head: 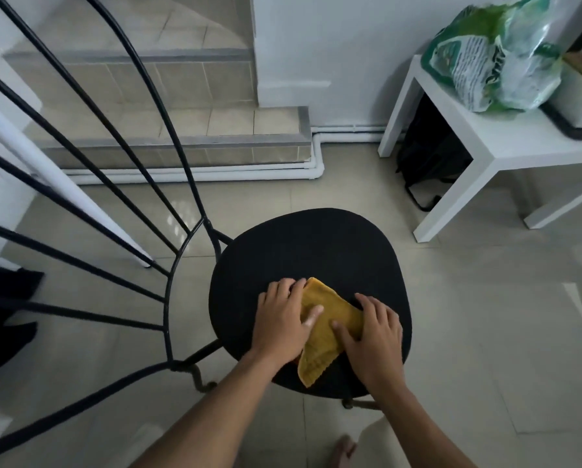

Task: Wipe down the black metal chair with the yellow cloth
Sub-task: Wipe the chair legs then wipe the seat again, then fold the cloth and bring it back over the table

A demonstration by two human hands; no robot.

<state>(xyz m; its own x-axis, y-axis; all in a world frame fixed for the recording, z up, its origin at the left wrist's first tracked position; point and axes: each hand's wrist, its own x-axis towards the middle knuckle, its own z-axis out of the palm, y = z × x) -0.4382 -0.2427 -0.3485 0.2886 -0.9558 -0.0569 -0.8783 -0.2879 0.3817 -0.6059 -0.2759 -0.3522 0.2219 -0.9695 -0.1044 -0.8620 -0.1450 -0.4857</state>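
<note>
Head view, item one: the black metal chair (114,184), with its rounded seat (309,251) at mid-frame and its thin fanned back rods rising to the seat's left. Item two: the yellow cloth (330,329), folded into a rough wedge and lying flat on the near part of the seat. Item three: the left hand (282,319), palm down on the cloth's left edge, fingers nearly straight and spread, thumb laid across the fabric; it presses rather than grips. Item four: the right hand (372,336), likewise flat and spread on the cloth's right edge, thumb on the fabric, nothing clutched. We judge the cloth soft, light and limp, apt to bunch or slide on the seat, so we would keep it under a flat palm there and wrap it round each rod for the back. We judge the chair stiff and fairly heavy, its rods narrow; it may want steadying at the back's rim. Beyond the seat, to its right: a white side table (505,146) bearing a green plastic bag (498,52), with a dark bag (431,153) beneath. Beyond the seat, to its left: a tiled step (181,130).
</note>
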